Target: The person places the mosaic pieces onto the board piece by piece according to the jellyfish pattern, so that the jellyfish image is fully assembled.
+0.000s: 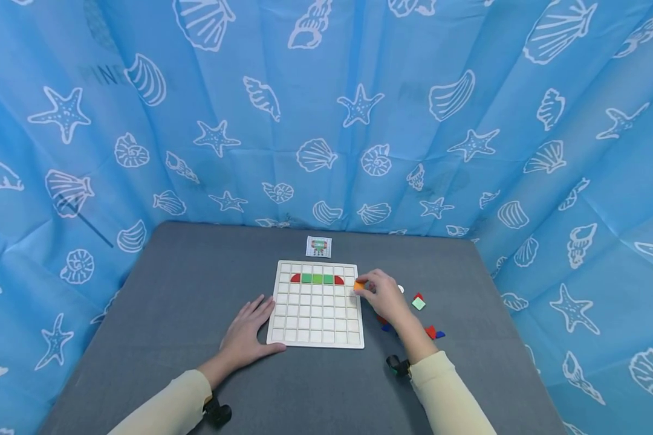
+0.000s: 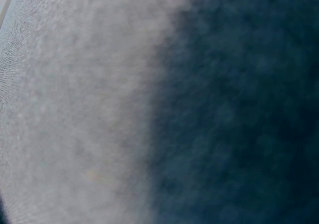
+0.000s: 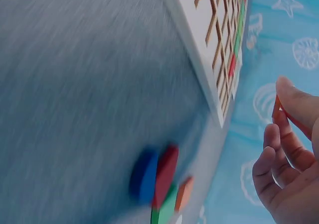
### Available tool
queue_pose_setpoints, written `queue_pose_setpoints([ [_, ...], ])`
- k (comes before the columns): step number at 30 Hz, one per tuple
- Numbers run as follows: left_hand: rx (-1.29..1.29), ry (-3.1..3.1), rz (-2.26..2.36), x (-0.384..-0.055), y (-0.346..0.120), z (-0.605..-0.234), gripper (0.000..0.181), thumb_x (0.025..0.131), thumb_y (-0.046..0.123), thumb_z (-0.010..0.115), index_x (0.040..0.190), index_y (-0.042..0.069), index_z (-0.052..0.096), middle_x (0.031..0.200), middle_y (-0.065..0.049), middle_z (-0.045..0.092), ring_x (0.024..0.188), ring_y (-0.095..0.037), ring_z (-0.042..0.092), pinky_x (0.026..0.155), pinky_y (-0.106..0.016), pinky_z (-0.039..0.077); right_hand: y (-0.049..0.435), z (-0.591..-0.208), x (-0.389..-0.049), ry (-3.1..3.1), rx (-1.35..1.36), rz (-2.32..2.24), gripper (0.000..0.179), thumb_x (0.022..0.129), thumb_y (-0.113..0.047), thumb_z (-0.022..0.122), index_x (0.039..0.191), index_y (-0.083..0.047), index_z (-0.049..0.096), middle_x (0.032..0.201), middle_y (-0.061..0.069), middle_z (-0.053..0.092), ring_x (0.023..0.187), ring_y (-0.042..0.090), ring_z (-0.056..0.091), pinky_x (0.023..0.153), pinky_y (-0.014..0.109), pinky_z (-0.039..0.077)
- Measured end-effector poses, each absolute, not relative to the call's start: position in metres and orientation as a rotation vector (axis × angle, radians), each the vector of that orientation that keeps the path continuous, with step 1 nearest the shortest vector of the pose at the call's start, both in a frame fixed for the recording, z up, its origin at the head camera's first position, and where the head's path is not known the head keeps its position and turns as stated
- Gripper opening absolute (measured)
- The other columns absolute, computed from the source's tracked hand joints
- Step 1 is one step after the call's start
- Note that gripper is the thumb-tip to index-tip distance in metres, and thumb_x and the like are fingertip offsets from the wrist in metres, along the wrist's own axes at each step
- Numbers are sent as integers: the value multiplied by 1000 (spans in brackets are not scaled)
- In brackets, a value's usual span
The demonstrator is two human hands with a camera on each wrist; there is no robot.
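Orange tile [image 1: 359, 286], one only, is pinched between thumb and fingertips of the right hand [image 1: 385, 296], at the board's upper right edge, right of centre in the head view. The left hand [image 1: 248, 332] is spread wide, fingers touching the board's left edge, thumb at its lower left corner. One white gridded board [image 1: 326, 345] lies between the hands; its second row from the top carries two red end pieces [image 1: 295, 278] and three green squares [image 1: 318, 278]. Right of centre lie one pale green square [image 1: 418, 303], two blue pieces [image 1: 440, 334] and several red pieces [image 1: 430, 331], partly hidden. One printed card [image 1: 318, 247] lies just above the board. Blue shell-patterned curtain [image 1: 305, 72] fills the upper frame.
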State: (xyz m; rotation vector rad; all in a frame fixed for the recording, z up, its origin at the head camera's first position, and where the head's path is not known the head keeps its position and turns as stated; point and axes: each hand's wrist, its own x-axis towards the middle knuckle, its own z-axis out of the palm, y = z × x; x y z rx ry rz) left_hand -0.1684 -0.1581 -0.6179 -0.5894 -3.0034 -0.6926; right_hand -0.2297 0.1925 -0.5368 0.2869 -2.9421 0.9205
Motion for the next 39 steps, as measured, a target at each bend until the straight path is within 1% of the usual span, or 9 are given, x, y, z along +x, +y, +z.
queue_pose_setpoints([
  [2, -585, -3005, -690, -169, -158, -619, 112, 74, 83, 64, 158, 14, 35, 164, -1, 33, 155, -27, 24, 124, -53, 22, 184, -540, -235, -2957, 325, 921, 24, 88, -21, 80, 111, -13, 76, 109, 3, 67, 89, 22, 61, 73, 35, 50],
  [9, -579, -3002, -688, -169, -158, -620, 113, 74, 84, 62, 158, 14, 35, 164, 0, 33, 155, -27, 24, 124, -53, 22, 162, -553, -251, -3018, 390, 947, 21, 88, -18, 80, 108, -11, 77, 103, 3, 67, 81, 15, 56, 69, 31, 48],
  [13, -580, -2991, -695, -169, -158, -620, 113, 73, 84, 63, 158, 14, 36, 164, -1, 34, 155, -28, 24, 124, -54, 23, 157, -559, -257, -3067, 388, 960, 19, 88, -16, 79, 107, -11, 77, 101, 2, 66, 83, 14, 57, 72, 32, 50],
  [19, -593, -2978, -700, -169, -158, -620, 112, 73, 83, 64, 157, 13, 37, 164, -1, 35, 154, -28, 25, 124, -54, 23, 155, -565, -260, -3121, 357, 936, 17, 88, -11, 79, 105, -10, 77, 96, 3, 64, 82, 14, 57, 72, 32, 51],
  [23, -587, -2974, -684, -169, -158, -621, 112, 73, 83, 65, 157, 13, 38, 163, -1, 35, 154, -28, 25, 124, -53, 23, 155, -566, -261, -3124, 345, 940, 18, 88, -11, 78, 105, -12, 77, 97, 1, 65, 83, 14, 57, 74, 32, 52],
  [32, -584, -2973, -686, -170, -156, -620, 112, 73, 83, 65, 157, 13, 38, 163, -1, 36, 154, -28, 26, 123, -53, 24, 167, -554, -248, -3111, 364, 962, 23, 89, -8, 77, 111, -12, 76, 104, 3, 69, 89, 16, 63, 79, 37, 55],
  [39, -586, -2987, -676, -170, -158, -622, 113, 73, 84, 63, 158, 14, 36, 164, 0, 34, 155, -27, 24, 124, -53, 23, 192, -544, -232, -3079, 266, 958, 26, 91, -10, 75, 117, -10, 74, 109, 7, 71, 92, 19, 66, 80, 41, 56],
])
